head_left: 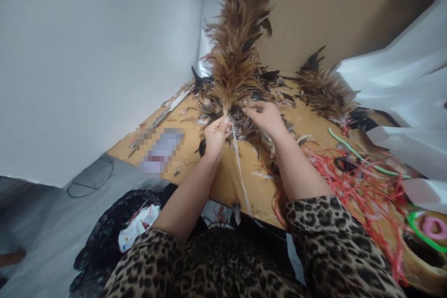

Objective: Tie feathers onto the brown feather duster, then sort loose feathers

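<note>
My left hand (217, 136) is closed round the narrow bottom end of a tall feather duster (235, 51). Brown feathers cover its length and dark ones crown its top. A pale, thin strip (238, 163) hangs from beside my left fingers toward the table's front edge. To the right, my right hand (267, 118) has thumb and fingertips pinched together, close to the lower feathers. What lies in that pinch is too small to make out. Loose feathers (244, 130) lie in a pile beneath and behind both hands.
A second feather bundle (324, 88) lies at the back right of the wooden table (195, 167). Tangled red strips (352, 186) and a green cord (366, 160) spread on the right. A black plastic bag (104, 233) sits below left. White walls (104, 56) border the left.
</note>
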A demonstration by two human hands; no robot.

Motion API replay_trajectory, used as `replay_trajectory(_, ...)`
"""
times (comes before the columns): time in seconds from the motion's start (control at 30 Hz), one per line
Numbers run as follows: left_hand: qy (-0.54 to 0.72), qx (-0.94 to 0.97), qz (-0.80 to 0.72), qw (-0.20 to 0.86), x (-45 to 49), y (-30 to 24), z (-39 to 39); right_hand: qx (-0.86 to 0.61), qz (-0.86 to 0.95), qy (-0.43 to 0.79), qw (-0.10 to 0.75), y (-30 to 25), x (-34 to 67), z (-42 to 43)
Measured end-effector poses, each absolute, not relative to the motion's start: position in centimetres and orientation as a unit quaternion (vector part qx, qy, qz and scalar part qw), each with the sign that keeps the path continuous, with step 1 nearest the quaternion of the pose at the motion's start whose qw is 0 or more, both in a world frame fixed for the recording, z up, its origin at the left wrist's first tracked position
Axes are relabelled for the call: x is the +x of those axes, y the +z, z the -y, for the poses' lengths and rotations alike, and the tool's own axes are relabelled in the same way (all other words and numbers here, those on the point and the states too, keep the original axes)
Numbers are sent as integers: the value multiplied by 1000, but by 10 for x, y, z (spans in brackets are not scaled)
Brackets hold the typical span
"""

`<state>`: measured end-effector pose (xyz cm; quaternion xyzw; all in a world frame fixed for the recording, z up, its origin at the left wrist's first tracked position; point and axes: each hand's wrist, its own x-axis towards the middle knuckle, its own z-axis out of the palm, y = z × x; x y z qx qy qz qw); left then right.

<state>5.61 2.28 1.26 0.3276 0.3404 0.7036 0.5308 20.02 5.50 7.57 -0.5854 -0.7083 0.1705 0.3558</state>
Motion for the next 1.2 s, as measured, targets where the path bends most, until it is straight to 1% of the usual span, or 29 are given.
replay_trajectory(0.07, 708, 328, -337, 526, 55, 14, -23, -520, 668, 369, 384, 73, 187, -49)
replay_trajectory(0.13, 714, 327, -334, 521, 55, 14, -23, -466, 591, 548, 365, 69, 173, -43)
replay_trajectory(0.2, 718, 325, -334, 517, 54, 14, -24, -425, 538, 648, 330, 64, 164, -40)
replay_trajectory(0.27, 718, 328, -339, 512, 52, 13, -24, -410, 518, 678, 323, 59, 159, -38)
replay_trajectory(0.4, 715, 344, -359, 491, 51, 10, -27, -432, 502, 665, 344, 59, 159, -36)
replay_trajectory(0.63, 725, 368, -383, 439, 50, 9, -28, -432, 439, 693, 373, 58, 158, -30)
replay_trajectory(0.8, 733, 364, -392, 420, 47, 7, -31, -402, 402, 747, 345, 53, 157, -28)
replay_trajectory(0.87, 734, 362, -403, 410, 47, 5, -32, -431, 420, 716, 355, 51, 156, -27)
replay_trajectory(0.9, 732, 366, -409, 404, 47, 4, -33, -450, 450, 675, 374, 50, 155, -26)
replay_trajectory(0.93, 731, 373, -414, 393, 47, 3, -33, -468, 495, 616, 397, 50, 154, -25)
replay_trajectory(1.0, 726, 405, -427, 355, 47, 1, -33, -483, 609, 461, 428, 49, 153, -23)
replay_trajectory(1.03, 721, 427, -437, 327, 46, 0, -32, -483, 663, 379, 429, 49, 153, -21)
replay_trajectory(1.1, 700, 477, -463, 262, 45, -1, -29, -485, 735, 247, 404, 50, 153, -17)
replay_trajectory(1.13, 686, 501, -477, 228, 44, -1, -27, -490, 754, 203, 387, 52, 154, -16)
replay_trajectory(1.2, 655, 543, -497, 170, 43, -1, -24, -501, 772, 152, 361, 55, 154, -12)
